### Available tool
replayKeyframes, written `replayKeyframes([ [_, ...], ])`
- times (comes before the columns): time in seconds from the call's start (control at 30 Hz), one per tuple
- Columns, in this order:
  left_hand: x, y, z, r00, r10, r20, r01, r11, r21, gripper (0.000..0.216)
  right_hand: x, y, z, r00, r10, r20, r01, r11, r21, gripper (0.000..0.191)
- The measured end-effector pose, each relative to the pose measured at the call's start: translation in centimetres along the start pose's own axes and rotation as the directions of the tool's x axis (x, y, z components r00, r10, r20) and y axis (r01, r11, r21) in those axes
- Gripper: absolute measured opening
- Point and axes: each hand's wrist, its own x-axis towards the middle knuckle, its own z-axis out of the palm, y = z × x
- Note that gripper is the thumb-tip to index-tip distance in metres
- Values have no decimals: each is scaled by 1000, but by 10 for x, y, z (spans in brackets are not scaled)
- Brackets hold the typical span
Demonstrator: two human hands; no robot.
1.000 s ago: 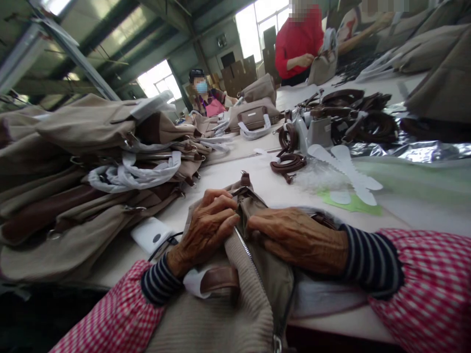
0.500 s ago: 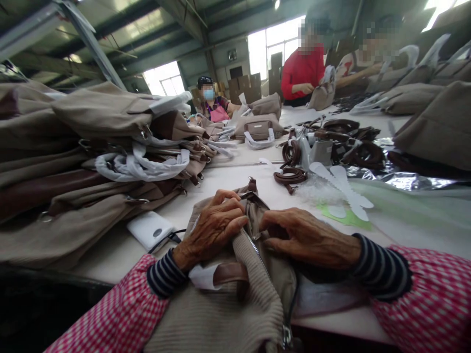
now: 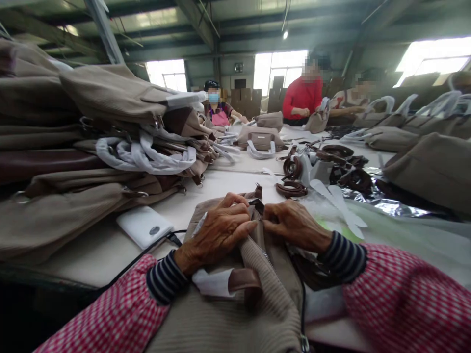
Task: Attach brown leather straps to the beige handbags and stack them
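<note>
A beige ribbed bag (image 3: 228, 314) with a zip along its top and a brown handle lies on the white table (image 3: 99, 250) right in front of me. My left hand (image 3: 217, 230) grips the bag's left edge beside the zip, fingers curled. My right hand (image 3: 294, 223) pinches the bag's right edge near the zip's far end, close to a small brown pull tab (image 3: 258, 191). The two hands almost touch over the zip. Both wrists wear striped cuffs under red checked sleeves.
A tall stack of beige bags (image 3: 91, 147) fills the left. A white power bank (image 3: 144, 226) with a black cable lies beside it. Brown straps (image 3: 296, 189), white paper strips (image 3: 340, 201) and more bags lie ahead. Three people work at the table's far end.
My right hand has moved forward along the zip toward its far end and now sits next to my left hand. The view has tilted upward, showing more of the room.
</note>
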Motion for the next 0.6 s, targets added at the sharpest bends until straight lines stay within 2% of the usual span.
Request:
replayKeyframes([
  [0.07,0,0,-1,1000,0,23,0,1000,-16,40,12,6,6,996,52,-75,-56,997,-53,20],
  [0.17,1,0,-2,1000,11,28,-10,1000,-24,39,12,17,5,996,-17,-90,22,998,56,17],
  [0.23,1,1,-3,1000,13,15,-13,1000,-21,37,-3,26,-6,991,-78,-112,95,983,154,14],
  [0.27,1,1,-3,1000,12,9,-12,1000,-19,37,-15,30,-13,988,-75,-138,98,981,168,20],
  [0.33,0,1,-3,1000,5,-2,-5,1000,-19,36,-44,36,-30,987,-10,-159,33,989,142,28],
  [0.4,0,1,-3,1000,-2,-8,2,1000,-24,36,-74,37,-44,993,68,-96,-57,992,113,30],
  [0.47,0,1,-3,1000,-10,-12,9,999,-30,36,-99,34,-50,995,96,24,-97,992,75,33],
  [0.53,1,0,-2,1000,-22,-10,21,999,-35,35,-114,27,-50,992,84,98,-85,996,6,32],
  [0.6,2,-2,-1,999,-39,3,39,999,-31,36,-120,21,-48,991,60,117,-54,997,-59,32],
])
